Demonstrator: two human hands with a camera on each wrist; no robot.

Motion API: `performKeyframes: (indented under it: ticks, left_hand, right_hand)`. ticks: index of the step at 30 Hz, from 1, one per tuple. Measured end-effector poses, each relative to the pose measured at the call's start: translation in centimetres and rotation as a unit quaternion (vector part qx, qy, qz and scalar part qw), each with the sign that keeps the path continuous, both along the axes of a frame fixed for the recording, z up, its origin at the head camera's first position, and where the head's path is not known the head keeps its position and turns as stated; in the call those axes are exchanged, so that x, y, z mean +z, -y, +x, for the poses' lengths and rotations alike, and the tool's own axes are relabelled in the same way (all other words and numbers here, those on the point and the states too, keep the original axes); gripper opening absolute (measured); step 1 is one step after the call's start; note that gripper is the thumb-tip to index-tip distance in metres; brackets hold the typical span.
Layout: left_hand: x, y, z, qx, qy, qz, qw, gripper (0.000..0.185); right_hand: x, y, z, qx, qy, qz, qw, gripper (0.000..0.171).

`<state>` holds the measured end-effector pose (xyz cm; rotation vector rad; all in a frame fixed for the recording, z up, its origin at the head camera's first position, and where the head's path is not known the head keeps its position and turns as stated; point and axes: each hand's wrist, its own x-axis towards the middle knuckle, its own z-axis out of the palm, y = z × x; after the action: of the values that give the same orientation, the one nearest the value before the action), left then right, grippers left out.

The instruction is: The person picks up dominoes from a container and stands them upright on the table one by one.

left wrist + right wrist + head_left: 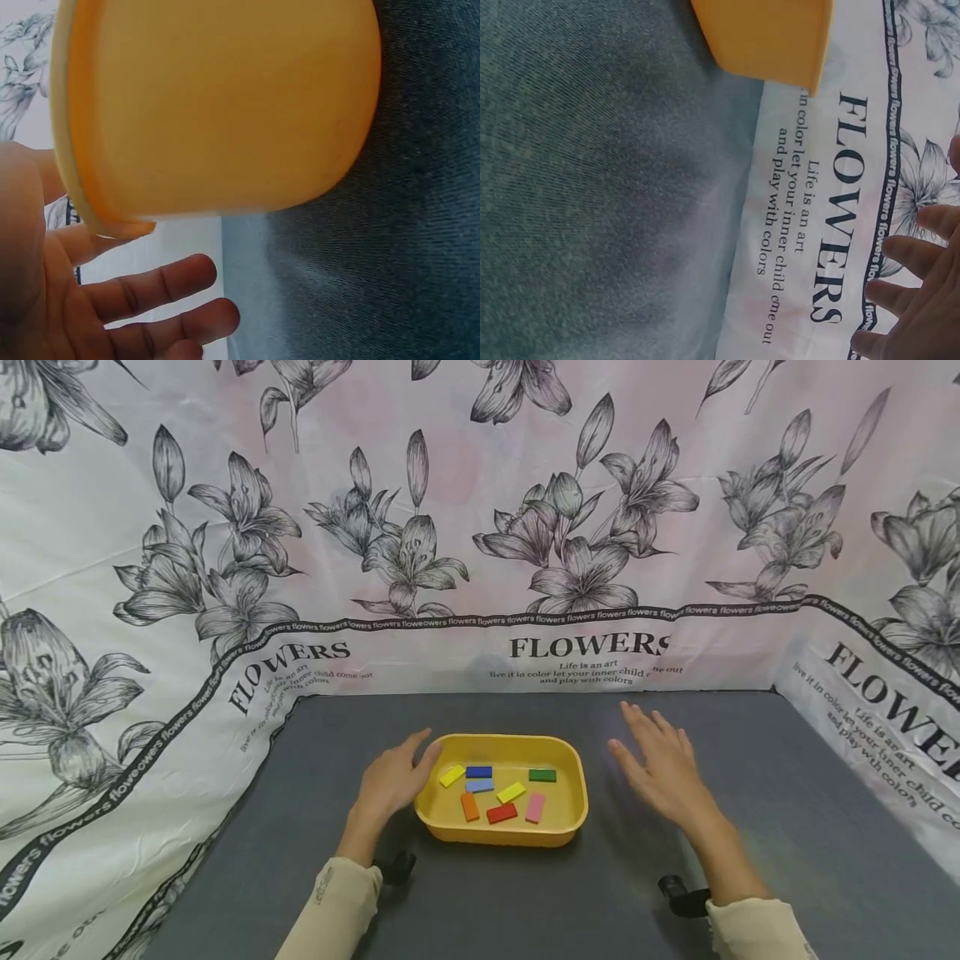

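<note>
A yellow plastic tray (pixel 501 836) stands on the dark grey table with several small coloured blocks inside. Among them are a red block (pixel 502 812), a green block (pixel 542 775), a pink block (pixel 535 807) and an orange block (pixel 470 807). My left hand (pixel 393 778) is at the tray's left rim, thumb by the edge and fingers extended. In the left wrist view the tray's outer wall (pixel 225 105) rises close beside that hand. Apart from the tray on its right, my right hand (pixel 663 767) hovers with fingers spread, holding nothing.
The dark grey table (pixel 517 910) stretches around the tray. Behind and at both sides hangs a white sheet (pixel 442 660) printed with lilies and the word FLOWERS. Black straps with camera mounts (pixel 684 897) sit at both wrists.
</note>
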<state>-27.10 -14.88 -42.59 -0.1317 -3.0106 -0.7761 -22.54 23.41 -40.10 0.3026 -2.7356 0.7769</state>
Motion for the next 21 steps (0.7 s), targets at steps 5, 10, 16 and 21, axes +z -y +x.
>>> performKeyframes:
  ticks: [5,10,16,21]
  left_hand:
    - [-0.7,0.3,0.0,-0.013,0.014,-0.005,0.9998,0.060]
    - [-1.1,0.4,-0.2,-0.043,0.020,-0.002,0.9989,0.062]
    - [-1.9,0.7,-0.3,-0.074,0.028,0.032,0.9964,0.066]
    - [-2.5,1.1,-0.6,-0.093,0.048,0.064,0.9925,0.068]
  right_hand:
    - [-0.9,0.2,0.0,0.009,-0.010,0.003,1.000,0.065]
    - [-1.1,0.4,0.0,0.013,-0.029,0.003,0.999,0.061]
    - [-1.5,0.8,0.1,0.020,-0.024,0.000,1.000,0.061]
    - [-2.2,1.4,0.0,0.023,-0.031,0.006,0.999,0.059]
